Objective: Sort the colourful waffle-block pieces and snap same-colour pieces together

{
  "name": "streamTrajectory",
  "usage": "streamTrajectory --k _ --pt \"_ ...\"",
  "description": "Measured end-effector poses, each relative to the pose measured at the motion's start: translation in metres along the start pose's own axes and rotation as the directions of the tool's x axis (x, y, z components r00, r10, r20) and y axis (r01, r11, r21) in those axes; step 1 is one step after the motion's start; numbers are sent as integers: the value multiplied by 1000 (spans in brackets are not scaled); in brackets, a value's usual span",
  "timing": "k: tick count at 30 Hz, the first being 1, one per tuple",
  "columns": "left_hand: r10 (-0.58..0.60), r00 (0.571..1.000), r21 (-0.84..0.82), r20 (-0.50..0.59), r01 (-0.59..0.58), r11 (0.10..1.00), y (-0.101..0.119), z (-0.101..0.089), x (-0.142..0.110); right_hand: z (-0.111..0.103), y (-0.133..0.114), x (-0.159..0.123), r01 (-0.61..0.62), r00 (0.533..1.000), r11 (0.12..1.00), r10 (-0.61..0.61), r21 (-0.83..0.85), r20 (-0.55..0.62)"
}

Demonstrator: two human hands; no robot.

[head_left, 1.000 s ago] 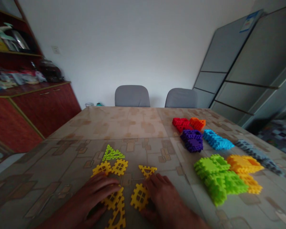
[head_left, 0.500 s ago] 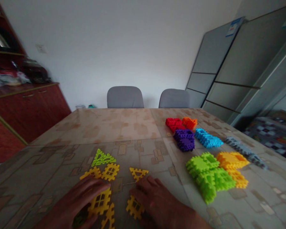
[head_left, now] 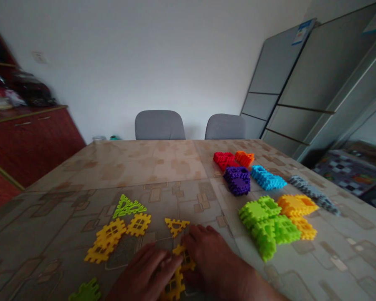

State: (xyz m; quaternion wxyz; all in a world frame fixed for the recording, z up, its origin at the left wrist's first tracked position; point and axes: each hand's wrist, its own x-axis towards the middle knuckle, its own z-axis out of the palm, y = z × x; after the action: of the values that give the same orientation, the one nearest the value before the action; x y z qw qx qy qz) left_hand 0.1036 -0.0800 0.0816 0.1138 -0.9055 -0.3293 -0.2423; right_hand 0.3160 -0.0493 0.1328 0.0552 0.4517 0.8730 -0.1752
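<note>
My left hand (head_left: 146, 274) is closed on a yellow interlocking window tile (head_left: 173, 288) at the bottom of the view. Right beside it, my right hand (head_left: 211, 261) grips another yellow notched window tile (head_left: 188, 260). The two tiles are edge to edge between my hands; whether they are joined is hidden by my fingers. A yellow triangle tile (head_left: 176, 226) lies flat just beyond my right fingertips. To the left lie a yellow square tile (head_left: 138, 224), overlapping yellow window tiles (head_left: 105, 240) and lime triangle tiles (head_left: 128, 207). At lower left is a green tile (head_left: 86, 291).
On the right side of the patterned table (head_left: 163, 163) stand stacked tiles: lime (head_left: 265, 217), orange-yellow (head_left: 297, 207), purple (head_left: 237, 180), blue (head_left: 267, 177), red (head_left: 224, 159), orange (head_left: 244, 158) and grey (head_left: 313, 193). Two grey chairs (head_left: 159, 124) are behind the table.
My left hand has moved right with a yellow window tile, up to the tile in my right hand. Yellow tiles and a green one at left are now uncovered. The view shifted slightly.
</note>
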Motion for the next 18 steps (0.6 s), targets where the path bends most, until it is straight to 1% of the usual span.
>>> streamTrajectory --k 2,4,7,9,12,15,18 --pt "8 1000 20 -15 -8 1000 2 7 1 -1 3 -1 -17 1000 1000 17 -8 -12" --pt "3 1000 27 -29 -2 1000 1 11 -3 -1 4 -1 -23 1000 1000 23 -10 -16" --pt "-53 998 32 -36 54 998 0 15 -13 1 7 0 -32 999 1000 32 2 -25" --pt "-115 993 6 -11 115 993 0 15 -17 3 11 0 -28 999 999 29 25 -36" --pt "-214 974 -71 77 220 973 -4 11 -18 3 19 -1 6 999 997 -3 82 -36" --pt "-331 938 -96 106 340 935 -21 0 -16 0 25 -5 18 1000 989 -17 146 -7" --pt "-442 892 -122 91 451 884 -48 -13 -15 -3 25 -8 -6 1000 985 5 173 3"
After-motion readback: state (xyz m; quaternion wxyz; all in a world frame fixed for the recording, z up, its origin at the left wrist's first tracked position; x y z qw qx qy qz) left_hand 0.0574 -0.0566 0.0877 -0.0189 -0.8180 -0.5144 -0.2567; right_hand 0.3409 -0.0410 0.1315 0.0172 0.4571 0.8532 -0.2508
